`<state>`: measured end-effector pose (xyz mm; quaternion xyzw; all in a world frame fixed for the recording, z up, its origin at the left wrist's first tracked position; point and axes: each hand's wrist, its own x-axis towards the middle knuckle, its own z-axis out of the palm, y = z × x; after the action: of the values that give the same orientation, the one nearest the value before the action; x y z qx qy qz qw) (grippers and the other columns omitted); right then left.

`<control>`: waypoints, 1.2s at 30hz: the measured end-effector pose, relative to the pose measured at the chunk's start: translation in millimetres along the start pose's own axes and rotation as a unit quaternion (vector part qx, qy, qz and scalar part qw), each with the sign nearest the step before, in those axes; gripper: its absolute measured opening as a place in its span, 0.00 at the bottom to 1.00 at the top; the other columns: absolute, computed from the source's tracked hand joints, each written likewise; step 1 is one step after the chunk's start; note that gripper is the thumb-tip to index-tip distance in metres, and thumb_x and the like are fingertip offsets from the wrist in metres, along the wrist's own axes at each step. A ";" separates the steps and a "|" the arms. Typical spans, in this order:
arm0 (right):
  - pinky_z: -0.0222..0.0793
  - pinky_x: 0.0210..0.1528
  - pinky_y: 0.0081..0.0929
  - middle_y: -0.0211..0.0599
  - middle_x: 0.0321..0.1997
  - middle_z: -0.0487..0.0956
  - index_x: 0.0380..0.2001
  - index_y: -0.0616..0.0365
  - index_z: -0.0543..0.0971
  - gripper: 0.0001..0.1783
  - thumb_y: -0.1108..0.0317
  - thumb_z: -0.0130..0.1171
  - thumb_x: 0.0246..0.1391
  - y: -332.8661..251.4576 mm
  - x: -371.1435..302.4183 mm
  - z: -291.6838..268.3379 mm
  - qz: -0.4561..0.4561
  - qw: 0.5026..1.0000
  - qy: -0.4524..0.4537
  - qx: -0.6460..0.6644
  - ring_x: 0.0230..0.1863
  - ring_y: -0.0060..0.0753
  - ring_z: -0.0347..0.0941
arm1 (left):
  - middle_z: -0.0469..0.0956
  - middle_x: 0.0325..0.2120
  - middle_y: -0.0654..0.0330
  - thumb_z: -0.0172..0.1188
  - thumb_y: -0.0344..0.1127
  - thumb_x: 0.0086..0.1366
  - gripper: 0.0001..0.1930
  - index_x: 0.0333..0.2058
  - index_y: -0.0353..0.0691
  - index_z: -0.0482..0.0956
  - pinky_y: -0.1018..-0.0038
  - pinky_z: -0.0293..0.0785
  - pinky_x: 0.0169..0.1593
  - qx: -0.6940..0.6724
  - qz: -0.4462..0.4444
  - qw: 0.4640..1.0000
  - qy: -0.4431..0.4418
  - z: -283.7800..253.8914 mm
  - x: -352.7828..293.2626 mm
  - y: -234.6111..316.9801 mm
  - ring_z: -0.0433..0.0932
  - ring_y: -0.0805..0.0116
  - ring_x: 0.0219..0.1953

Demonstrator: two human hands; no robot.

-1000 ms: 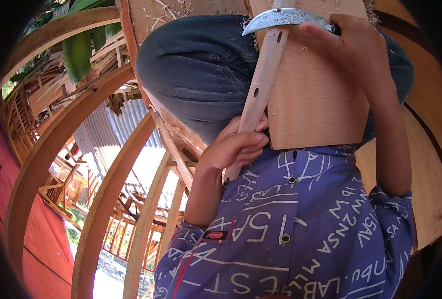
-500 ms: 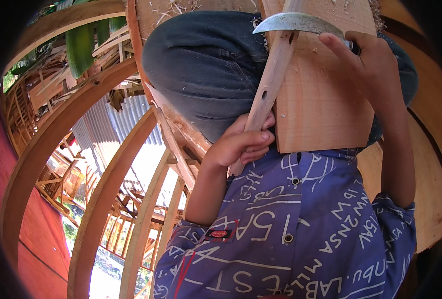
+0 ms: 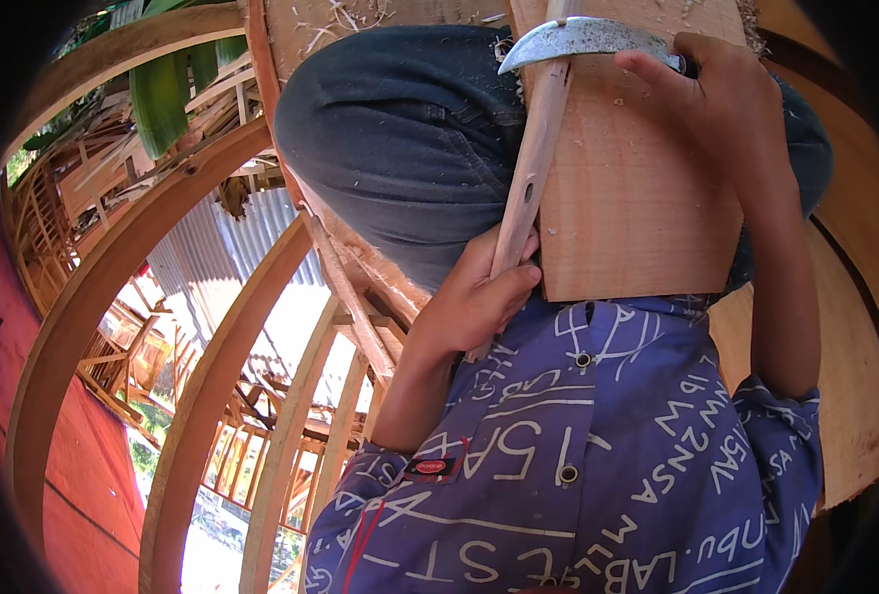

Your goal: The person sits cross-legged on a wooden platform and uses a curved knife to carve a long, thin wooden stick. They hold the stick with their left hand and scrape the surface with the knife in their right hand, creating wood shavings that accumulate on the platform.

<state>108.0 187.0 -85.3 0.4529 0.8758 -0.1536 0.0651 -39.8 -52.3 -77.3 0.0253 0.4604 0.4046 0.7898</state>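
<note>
My left hand (image 3: 489,287) is wrapped round the lower part of a slim wooden stick (image 3: 533,163), close to my shirt front. The stick slants up and away along the left edge of a thick wooden plank (image 3: 637,208), and a dark oval hole shows in its side. My right hand (image 3: 722,94) grips the dark handle of a curved knife (image 3: 588,38), mostly hidden by the fingers. Its thumb points left, along the blade. The pitted metal blade lies across the stick near its far end, tip to the left.
My bent leg in dark jeans (image 3: 390,148) lies left of the plank. Pale wood shavings (image 3: 345,18) are scattered at the far side. Curved wooden ribs (image 3: 231,366) stand at the left, with corrugated metal sheets (image 3: 202,243) and piled timber beyond. Curved boards (image 3: 855,366) rise at the right.
The knife and my right hand have shifted slightly away from me and left. The stick has turned a little in my left hand, its hole now showing narrower.
</note>
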 end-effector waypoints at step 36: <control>0.68 0.24 0.38 0.53 0.16 0.74 0.16 0.67 0.79 0.33 0.40 0.63 0.42 -29.3 34.3 -9.6 -0.099 0.985 0.108 -0.086 0.17 0.47 0.72 | 0.54 0.13 0.70 0.51 0.32 0.59 0.09 0.34 0.44 0.59 0.85 0.49 0.13 -0.242 -0.060 0.961 -0.121 -19.7 8.1 -1.7 0.53 0.84 0.11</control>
<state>64.5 200.8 -78.8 0.3711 0.9280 -0.0335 -0.0071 -51.5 -54.7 -95.1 -0.1460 0.2504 0.4498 0.8448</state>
